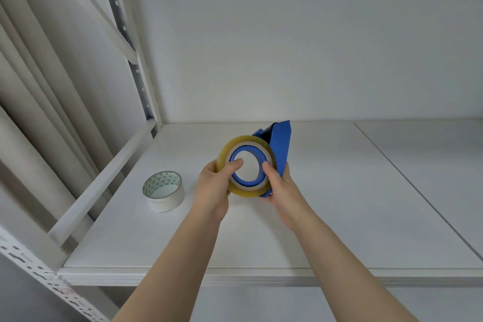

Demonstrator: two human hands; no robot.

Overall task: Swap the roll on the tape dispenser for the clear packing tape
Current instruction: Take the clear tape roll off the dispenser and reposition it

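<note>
Stretching across the view is the white shelf (339, 204); above it the blue dispenser (281, 144) is being held up with its hub facing the person; the white roll (164, 191) is lying flat, well apart to the left; the clear tape (245, 166) is sitting around the hub, its axis pointing at the camera; the right hand (281, 185) is clamping the dispenser, thumb on the roll's inner edge; the left hand (214, 185), equally near, is closing on the roll's left rim, thumb pressing its face; likely seating it squarely.
</note>
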